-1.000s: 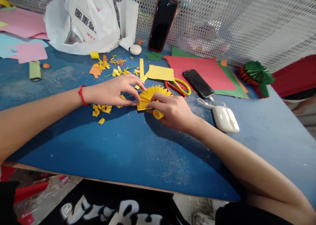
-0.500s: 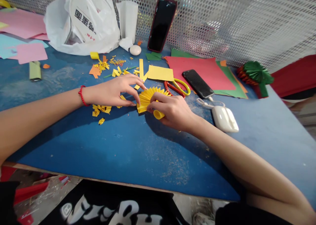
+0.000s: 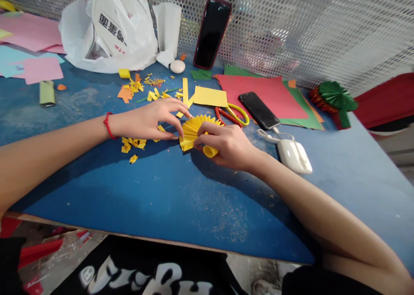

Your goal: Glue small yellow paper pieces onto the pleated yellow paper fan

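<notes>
A yellow pleated paper fan [image 3: 194,128] lies spread on the blue table [image 3: 155,191]. My left hand [image 3: 152,119], with a red cord at the wrist, pinches the fan's left edge between thumb and fingers. My right hand [image 3: 228,145] presses on the fan's lower right and curls round a small yellow paper roll [image 3: 210,151]. Yellow paper scraps [image 3: 132,143] lie just under my left hand.
Behind the fan are a yellow paper sheet [image 3: 210,96], scissors [image 3: 233,114], a black phone [image 3: 258,109] on red paper [image 3: 268,94], and a white earbud case [image 3: 293,156]. A second phone [image 3: 211,32] leans on the mesh wall. A white plastic bag [image 3: 113,27] is at the back left.
Almost nothing: my right hand has shifted slightly right with the paper roll, and the fan's pleats have closed a little.
</notes>
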Demonstrator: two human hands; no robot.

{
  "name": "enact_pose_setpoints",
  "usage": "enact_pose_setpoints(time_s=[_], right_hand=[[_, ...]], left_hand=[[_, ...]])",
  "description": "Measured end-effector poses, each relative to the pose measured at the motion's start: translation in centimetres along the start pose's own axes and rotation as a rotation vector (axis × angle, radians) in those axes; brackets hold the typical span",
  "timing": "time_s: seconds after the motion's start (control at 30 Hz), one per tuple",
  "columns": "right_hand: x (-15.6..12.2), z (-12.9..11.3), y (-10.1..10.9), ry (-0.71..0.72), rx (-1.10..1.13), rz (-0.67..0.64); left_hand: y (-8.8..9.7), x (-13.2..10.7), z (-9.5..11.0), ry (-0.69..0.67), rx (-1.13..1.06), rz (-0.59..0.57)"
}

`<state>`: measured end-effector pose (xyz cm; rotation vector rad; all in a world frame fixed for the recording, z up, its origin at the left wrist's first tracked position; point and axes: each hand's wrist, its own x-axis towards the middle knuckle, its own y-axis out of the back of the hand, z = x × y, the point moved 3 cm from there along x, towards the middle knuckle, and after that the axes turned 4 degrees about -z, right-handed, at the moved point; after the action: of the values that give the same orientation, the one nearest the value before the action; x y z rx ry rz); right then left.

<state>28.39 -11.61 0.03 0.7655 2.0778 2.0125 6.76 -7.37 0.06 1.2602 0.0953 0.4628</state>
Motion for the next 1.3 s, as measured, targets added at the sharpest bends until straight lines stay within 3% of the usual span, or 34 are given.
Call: enact_pose_setpoints(time_s=[0.3, 0.57, 0.77, 0.9, 1.07, 1.2, 1.3], right_hand=[[0.0, -0.1, 0.3, 0.013, 0.008, 0.001], [0.0, -0.1, 0.9, -0.04, 0.005, 0.081], [0.0, -0.1, 0.6, -0.031, -0.023, 0.063], [0.1, -0.3, 0.4, 0.028, -0.057, -0.039], [0.1, -0.4, 0.1, 0.002, -0.197, -0.09], [0.0, -0.5, 0.2, 0.003, -0.291, -0.045], [0.0, -0.7, 0.6, 0.014, -0.307, -0.029]], left_hand=[[0.9, 0.1, 0.6, 0.089, -0.026, -0.012], [2.1, 0.1, 0.8, 0.181, -0.092, 0.088], [3.0, -0.3, 0.8, 0.234, -0.112, 0.128], [3.6, -0.3, 0.2, 0.286, -0.064, 0.056], [4.8, -0.6, 0.1, 0.251, -0.06, -0.144], [5.9, -2.6, 1.8, 0.249, -0.083, -0.262], [5.6, -4.8, 4.0, 0.25, -0.079, -0.321]])
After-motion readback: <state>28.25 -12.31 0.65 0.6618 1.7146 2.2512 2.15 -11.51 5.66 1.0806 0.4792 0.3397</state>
